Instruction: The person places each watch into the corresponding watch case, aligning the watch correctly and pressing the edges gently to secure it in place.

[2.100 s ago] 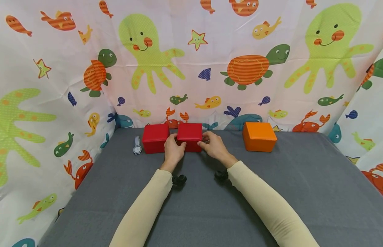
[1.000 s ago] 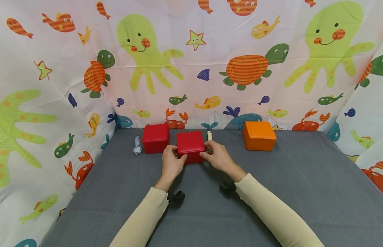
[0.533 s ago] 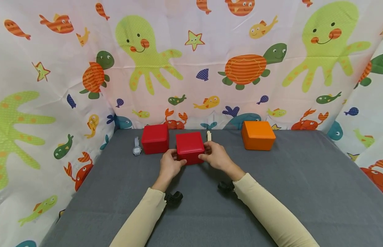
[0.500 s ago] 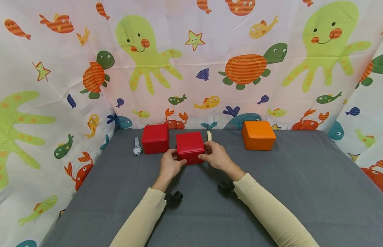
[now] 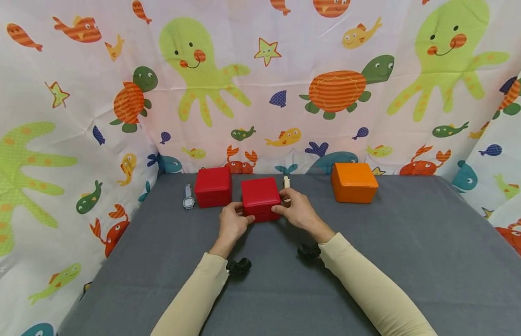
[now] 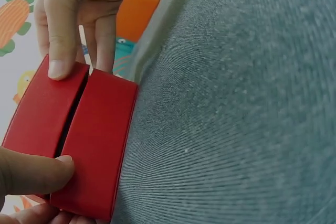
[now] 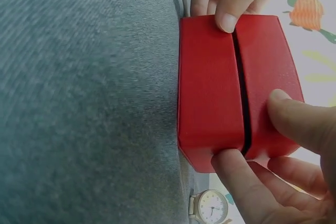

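A red box (image 5: 260, 196) with a hinged-looking lid stands on the grey cloth in the head view, held between both hands. The left hand (image 5: 232, 223) grips its lower part from the left, thumb on the front near the seam. From the right, the right hand (image 5: 298, 209) pinches the lid, its thumb (image 7: 302, 119) pressing the front and its fingers along the side. Both wrist views show a narrow dark gap between lid and base; the contents are hidden. A cream-strapped watch (image 5: 287, 182) lies just behind the right hand, its round dial visible in the right wrist view.
Left of the held box stands a second red box (image 5: 213, 187), with a grey-strapped watch (image 5: 188, 198) beside it. An orange box (image 5: 354, 183) sits to the right. Behind the table hangs a curtain (image 5: 243, 46) printed with sea animals.
Both hands have drawn the middle red box towards the person, uncovering the cream-strapped watch behind. Most recently, the right hand has lifted slightly and the lid has parted a little from the base.
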`<state>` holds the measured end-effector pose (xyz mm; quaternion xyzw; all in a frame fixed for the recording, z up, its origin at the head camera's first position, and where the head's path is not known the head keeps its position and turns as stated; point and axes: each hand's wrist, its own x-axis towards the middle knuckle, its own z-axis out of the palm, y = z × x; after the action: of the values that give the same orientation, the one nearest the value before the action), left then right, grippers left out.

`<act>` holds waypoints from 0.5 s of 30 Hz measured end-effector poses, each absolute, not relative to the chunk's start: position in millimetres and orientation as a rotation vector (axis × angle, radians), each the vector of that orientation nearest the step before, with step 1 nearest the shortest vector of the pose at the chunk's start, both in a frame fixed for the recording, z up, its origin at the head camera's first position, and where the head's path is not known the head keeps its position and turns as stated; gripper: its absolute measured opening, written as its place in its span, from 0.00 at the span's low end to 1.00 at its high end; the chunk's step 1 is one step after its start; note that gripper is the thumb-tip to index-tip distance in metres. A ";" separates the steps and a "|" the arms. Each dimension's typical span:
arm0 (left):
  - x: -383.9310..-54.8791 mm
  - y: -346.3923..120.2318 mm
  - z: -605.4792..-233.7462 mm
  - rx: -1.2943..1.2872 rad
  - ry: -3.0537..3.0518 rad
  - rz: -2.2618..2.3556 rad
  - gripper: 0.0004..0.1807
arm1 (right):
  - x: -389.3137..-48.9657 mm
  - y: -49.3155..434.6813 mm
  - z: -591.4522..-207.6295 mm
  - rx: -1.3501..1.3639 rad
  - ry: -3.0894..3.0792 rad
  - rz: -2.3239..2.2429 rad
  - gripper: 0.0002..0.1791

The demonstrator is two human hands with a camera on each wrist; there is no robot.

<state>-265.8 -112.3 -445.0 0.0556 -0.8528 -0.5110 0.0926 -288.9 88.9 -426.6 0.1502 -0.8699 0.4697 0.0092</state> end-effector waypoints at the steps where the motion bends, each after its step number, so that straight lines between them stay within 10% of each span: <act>1: -265.5 -112.1 -444.7 0.164 -2.530 -1.519 0.26 | -288.6 89.0 -426.5 0.468 -2.713 1.473 0.22; 15: -266.2 -113.3 -448.2 0.206 -2.480 -1.581 0.25 | -294.7 93.1 -430.5 0.674 -2.715 1.267 0.33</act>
<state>-266.2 -113.3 -448.2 0.0695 -0.8372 -0.5337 0.0965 -294.7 93.1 -430.5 0.2192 -0.8836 0.4122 0.0353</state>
